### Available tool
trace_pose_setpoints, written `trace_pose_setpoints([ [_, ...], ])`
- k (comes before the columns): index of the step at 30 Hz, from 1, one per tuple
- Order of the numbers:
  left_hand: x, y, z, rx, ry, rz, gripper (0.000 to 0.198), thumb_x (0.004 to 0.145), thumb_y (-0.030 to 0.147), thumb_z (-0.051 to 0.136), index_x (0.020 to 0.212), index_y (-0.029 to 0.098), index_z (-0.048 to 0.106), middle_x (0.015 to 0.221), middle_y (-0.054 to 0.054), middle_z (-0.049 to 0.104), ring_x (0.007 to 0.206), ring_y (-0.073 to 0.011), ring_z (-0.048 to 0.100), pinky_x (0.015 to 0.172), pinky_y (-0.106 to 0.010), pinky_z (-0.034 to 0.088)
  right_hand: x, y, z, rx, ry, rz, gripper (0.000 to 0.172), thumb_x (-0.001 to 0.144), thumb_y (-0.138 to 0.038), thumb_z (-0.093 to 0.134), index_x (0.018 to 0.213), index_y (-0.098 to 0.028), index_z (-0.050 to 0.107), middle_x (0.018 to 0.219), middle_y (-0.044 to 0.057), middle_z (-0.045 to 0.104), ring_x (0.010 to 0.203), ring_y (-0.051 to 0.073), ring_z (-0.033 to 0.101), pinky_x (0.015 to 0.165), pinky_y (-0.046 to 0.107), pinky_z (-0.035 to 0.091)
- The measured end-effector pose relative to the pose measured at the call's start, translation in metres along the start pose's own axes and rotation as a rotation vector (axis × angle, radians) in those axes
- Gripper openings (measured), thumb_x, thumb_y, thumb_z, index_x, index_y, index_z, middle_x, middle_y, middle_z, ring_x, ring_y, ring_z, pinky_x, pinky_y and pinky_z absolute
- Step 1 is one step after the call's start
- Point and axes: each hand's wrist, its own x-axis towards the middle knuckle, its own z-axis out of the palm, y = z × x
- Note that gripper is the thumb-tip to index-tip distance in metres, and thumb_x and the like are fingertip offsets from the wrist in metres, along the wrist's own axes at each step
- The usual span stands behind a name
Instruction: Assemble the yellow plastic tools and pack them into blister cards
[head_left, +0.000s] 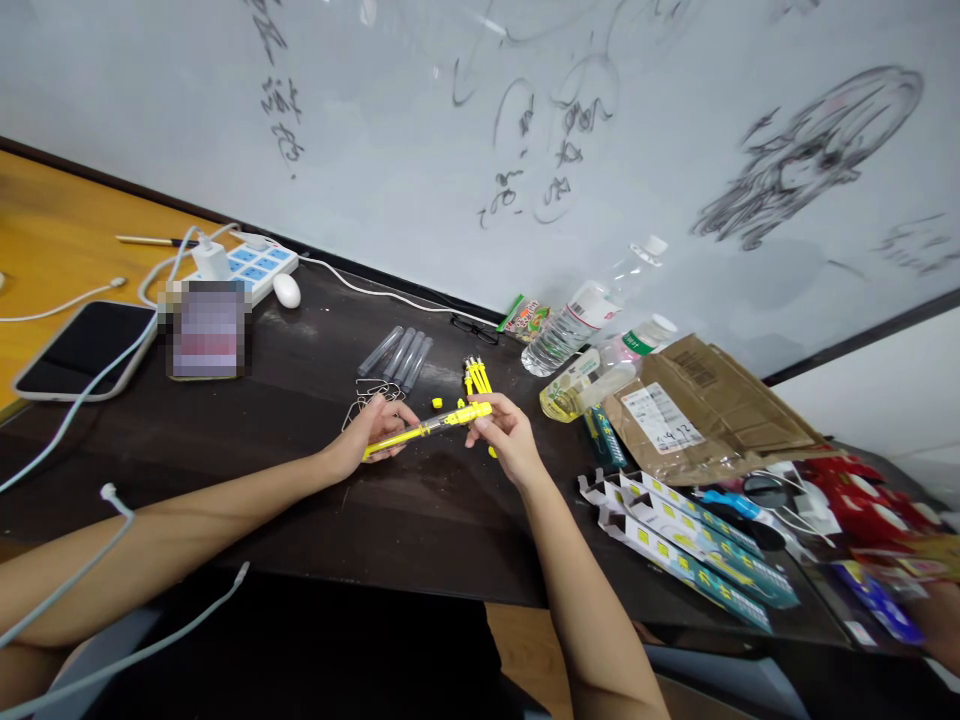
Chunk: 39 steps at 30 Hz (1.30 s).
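Slantwise, yellow tube (partly clear), between fingers

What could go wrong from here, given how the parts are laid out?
1. The small yellow piece lies loose by both hands; a brush from the right hand might knock it away.
2. The bent metal wires overlap beside the left hand, so they might snag on each other or on a finger.
3. The clear tubes lie on their sides with no visible holder; a bump could perhaps set them rolling.
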Motion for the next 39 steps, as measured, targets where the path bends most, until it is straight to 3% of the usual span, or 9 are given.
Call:
trace_pose_setpoints([
  [5,-0.004,0.007,0.009,0.077,0.058,-0.098,0.051,0.078,0.069,0.041,0.083,0.019,0.047,0.053,0.006,0.041,0.038,-0.0046,0.03,0.035,-0.015,0.016,0.001,-0.002,0.004,0.13,0.04,0.031,0.029,0.082,-0.042,0.059,0.098,-0.019,0.063,0.067,-0.002,0.053,0.057,0.01,0.052,0.056,0.029,0.054],
  [10,-0.005,0.015,0.014,0.106,0.032,-0.079,0.037,0.077,0.054,0.057,0.076,0.019,0.044,0.048,0.01,0.031,0.037,-0.0029,0.024,0.035,-0.013,0.014,0.001,-0.002,0.006,0.132,0.079,0.028,0.026,0.079,-0.042,0.064,0.09,-0.022,0.054,0.062,-0.005,0.052,0.052,0.009,0.051,0.054,0.026,0.053],
  [14,-0.004,0.014,0.013,0.13,0.033,-0.066,0.033,0.078,0.049,0.058,0.076,0.019,0.046,0.048,0.009,0.034,0.037,-0.0028,0.024,0.035,-0.014,0.016,0.002,0.0,0.006,0.085,0.117,0.022,0.029,0.078,-0.044,0.065,0.079,-0.021,0.046,0.06,-0.006,0.052,0.049,0.009,0.051,0.05,0.025,0.051],
  [19,-0.004,0.012,0.012,0.14,0.044,-0.058,0.031,0.079,0.048,0.057,0.077,0.018,0.047,0.048,0.009,0.035,0.038,-0.0029,0.026,0.036,-0.014,0.017,0.002,-0.004,0.007,0.096,0.139,0.019,0.027,0.077,-0.042,0.065,0.09,-0.022,0.052,0.072,-0.004,0.054,0.053,0.009,0.053,0.051,0.026,0.052],
  [26,-0.004,0.014,0.013,0.149,0.048,-0.059,0.031,0.078,0.047,0.057,0.076,0.018,0.048,0.049,0.008,0.036,0.039,-0.0033,0.027,0.037,-0.014,0.017,0.002,0.0,0.004,-0.023,0.147,0.007,0.031,0.081,-0.049,0.058,0.077,-0.022,0.045,0.059,-0.006,0.05,0.047,0.008,0.049,0.046,0.023,0.047],
  [39,-0.005,0.016,0.014,0.208,0.046,-0.031,0.032,0.079,0.049,0.055,0.075,0.018,0.048,0.049,0.009,0.036,0.04,-0.0045,0.027,0.039,-0.017,0.019,0.001,-0.001,0.003,-0.007,0.106,0.041,0.028,0.081,-0.046,0.057,0.081,-0.022,0.044,0.062,-0.006,0.054,0.045,0.008,0.051,0.04,0.021,0.046],
])
